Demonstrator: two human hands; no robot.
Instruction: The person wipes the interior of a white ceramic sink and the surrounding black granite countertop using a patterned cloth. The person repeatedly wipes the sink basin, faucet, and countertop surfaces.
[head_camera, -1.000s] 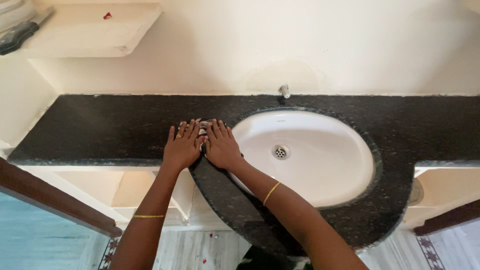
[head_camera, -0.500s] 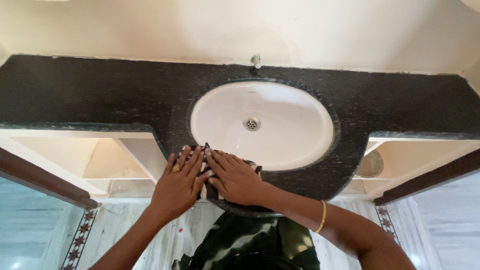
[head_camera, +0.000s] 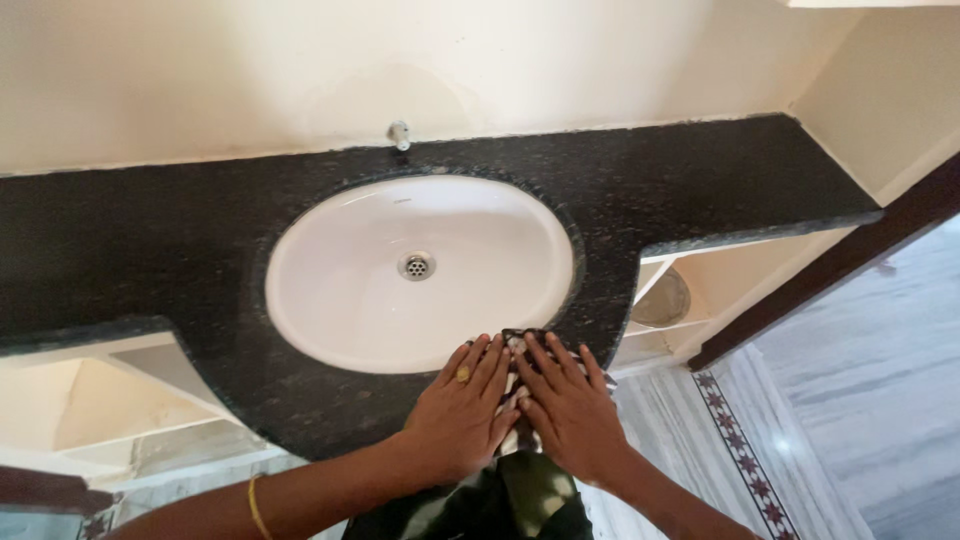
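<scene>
Both hands flat, pressing cloth on countertop.

The cloth is largely covered by the left hand and the right hand; only a dark and light patterned strip is seen between and above the fingers, so its full size and pattern cannot be told. The part of the dark stone counter beneath the hands is concealed. The counter is cut off at the left edge. Both forearms are cut off by the bottom edge. The tap is too small for its form to be made out. A round object in the recess under the counter is partly hidden by the counter edge and cannot be identified. The upper wall ledge is cut off at the top right.
</scene>
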